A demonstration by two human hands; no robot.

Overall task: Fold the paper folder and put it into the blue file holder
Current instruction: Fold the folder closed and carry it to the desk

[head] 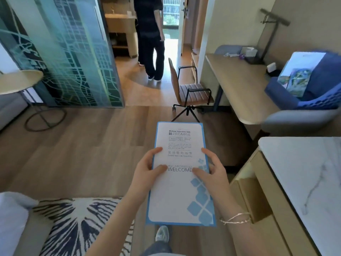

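Observation:
A white paper folder with a blue border, blue tiles and the word WELCOME is held flat and closed in front of me, above the wooden floor. My left hand grips its left edge, thumb on top. My right hand grips the right edge, thumb on the cover; a thin bracelet sits on that wrist. The blue file holder stands at the far right on a desk end, with a white sheet and a colourful booklet leaning inside it.
A wooden desk runs along the right wall with a brown swivel chair before it. A marble-topped cabinet is at my right. A person stands in the doorway ahead. A patterned rug lies lower left, and a glass partition rises at left.

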